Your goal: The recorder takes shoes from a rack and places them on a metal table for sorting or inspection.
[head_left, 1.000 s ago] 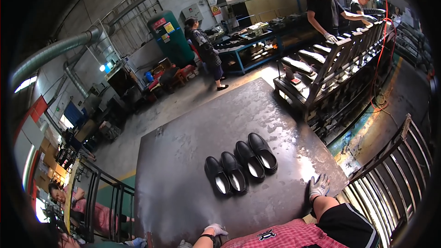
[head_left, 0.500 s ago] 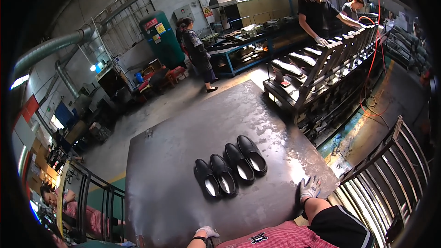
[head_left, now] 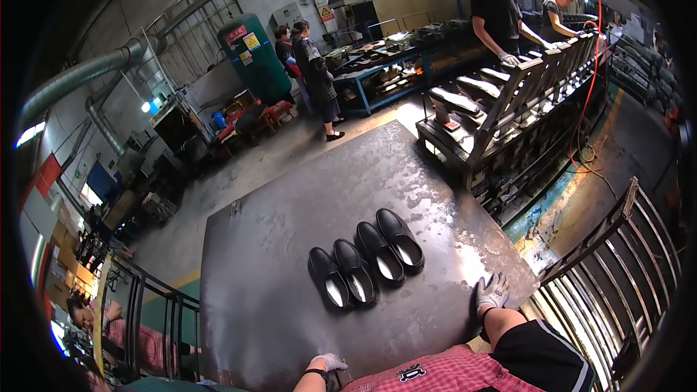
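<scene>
Four black slip-on shoes stand side by side on a dark metal table (head_left: 268,247), their pale insoles showing; the leftmost shoe (head_left: 328,278) and the rightmost shoe (head_left: 400,241) mark the row's ends. My right hand (head_left: 492,292), in a light glove, lies with spread fingers on the table's right part, apart from the shoes. At the near edge rests my left hand (head_left: 328,363), gloved too, its fingers loosely extended and only partly visible. Neither hand holds anything.
Beyond the table's far right corner stands a long machine (head_left: 501,112) with shoe forms, where two people work. A metal-barred rack (head_left: 602,268) is close on my right. Black railings (head_left: 163,327) and a seated person are at left. Another person (head_left: 314,80) stands near a green tank (head_left: 254,58).
My view has shifted slightly; the shoes and both my hands keep their places on the table. In the background, the people by the tank and at the machine have changed posture.
</scene>
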A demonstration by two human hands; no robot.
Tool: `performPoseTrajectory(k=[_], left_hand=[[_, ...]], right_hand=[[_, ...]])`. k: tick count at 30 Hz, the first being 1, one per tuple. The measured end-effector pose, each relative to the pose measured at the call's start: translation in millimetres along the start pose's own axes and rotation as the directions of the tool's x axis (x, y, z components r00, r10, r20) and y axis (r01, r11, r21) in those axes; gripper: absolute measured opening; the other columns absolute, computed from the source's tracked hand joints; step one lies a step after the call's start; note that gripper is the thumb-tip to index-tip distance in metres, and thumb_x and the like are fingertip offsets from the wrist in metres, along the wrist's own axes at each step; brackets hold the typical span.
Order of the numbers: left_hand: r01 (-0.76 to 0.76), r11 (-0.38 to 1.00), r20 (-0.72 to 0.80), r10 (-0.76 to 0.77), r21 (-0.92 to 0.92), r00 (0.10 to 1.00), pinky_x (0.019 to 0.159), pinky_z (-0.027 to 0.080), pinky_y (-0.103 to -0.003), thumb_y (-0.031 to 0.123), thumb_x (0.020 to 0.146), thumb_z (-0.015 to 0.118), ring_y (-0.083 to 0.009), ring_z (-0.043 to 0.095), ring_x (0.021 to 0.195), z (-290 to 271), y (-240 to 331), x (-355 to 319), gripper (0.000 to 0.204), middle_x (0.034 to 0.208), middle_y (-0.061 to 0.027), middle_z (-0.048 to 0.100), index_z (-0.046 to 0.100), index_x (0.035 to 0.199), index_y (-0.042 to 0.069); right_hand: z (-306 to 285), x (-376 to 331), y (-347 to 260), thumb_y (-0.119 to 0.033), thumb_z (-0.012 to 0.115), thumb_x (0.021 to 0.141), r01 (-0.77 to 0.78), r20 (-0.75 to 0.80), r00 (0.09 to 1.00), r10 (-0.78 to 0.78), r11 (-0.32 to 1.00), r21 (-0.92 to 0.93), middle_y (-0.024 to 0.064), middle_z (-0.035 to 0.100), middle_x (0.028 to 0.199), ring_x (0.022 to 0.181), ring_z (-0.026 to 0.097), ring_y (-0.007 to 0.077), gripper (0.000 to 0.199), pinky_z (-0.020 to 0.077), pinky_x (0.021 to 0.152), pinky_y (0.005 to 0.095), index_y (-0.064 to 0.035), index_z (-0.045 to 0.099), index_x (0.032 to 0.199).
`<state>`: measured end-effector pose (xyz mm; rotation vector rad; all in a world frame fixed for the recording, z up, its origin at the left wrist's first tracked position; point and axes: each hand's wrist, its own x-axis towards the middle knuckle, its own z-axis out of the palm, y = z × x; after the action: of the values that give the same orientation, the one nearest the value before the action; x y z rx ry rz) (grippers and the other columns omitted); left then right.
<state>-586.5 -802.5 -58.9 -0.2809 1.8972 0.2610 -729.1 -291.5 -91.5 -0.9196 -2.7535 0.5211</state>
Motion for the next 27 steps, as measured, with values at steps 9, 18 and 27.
performPoseTrajectory(k=[9, 18, 27], left_hand=[[0.010, 0.991, -0.012, -0.009, 0.133, 1.000, 0.101, 0.043, -0.039, 0.057, 0.083, 0.060, -0.0270, 0.057, 0.121, 0.2, -1.0, 4.2, 0.060, 0.129, -0.0090, 0.063, 0.066, 0.124, 0.013], [-0.024, 0.991, -0.010, 0.026, 0.133, 1.000, 0.105, 0.040, -0.038, 0.056, 0.085, 0.059, -0.0268, 0.054, 0.125, -7.1, 11.9, -20.1, 0.059, 0.134, -0.0077, 0.060, 0.064, 0.126, 0.014], [0.002, 0.999, -0.047, 0.000, 0.042, 0.999, 0.107, 0.039, -0.038, 0.056, 0.084, 0.061, -0.0279, 0.053, 0.127, -5.8, 14.1, -31.2, 0.062, 0.136, -0.0083, 0.058, 0.063, 0.128, 0.012]], right_hand=[[0.3, 0.1, -1.6, -0.049, 0.052, 0.091, -0.016, 0.071, 0.997, 0.018, 1.000, -0.023, 0.0142, 0.041, 0.148, 0.136, 0.035, 0.0364, 0.060, 0.0244, 0.115, 0.0470, -0.0087, 0.051, 0.135], [-4.3, 0.4, -2.5, -0.048, 0.052, 0.091, 0.001, 0.048, 0.999, 0.002, 0.998, -0.063, 0.0142, 0.043, 0.147, 0.135, 0.038, 0.0357, 0.057, 0.0260, 0.114, 0.0462, -0.0091, 0.053, 0.134], [3.6, 0.5, -0.3, -0.048, 0.051, 0.091, -0.002, 0.032, 0.999, 0.003, 1.000, -0.028, 0.0154, 0.043, 0.146, 0.135, 0.037, 0.0348, 0.061, 0.0246, 0.114, 0.0469, -0.0047, 0.052, 0.134]])
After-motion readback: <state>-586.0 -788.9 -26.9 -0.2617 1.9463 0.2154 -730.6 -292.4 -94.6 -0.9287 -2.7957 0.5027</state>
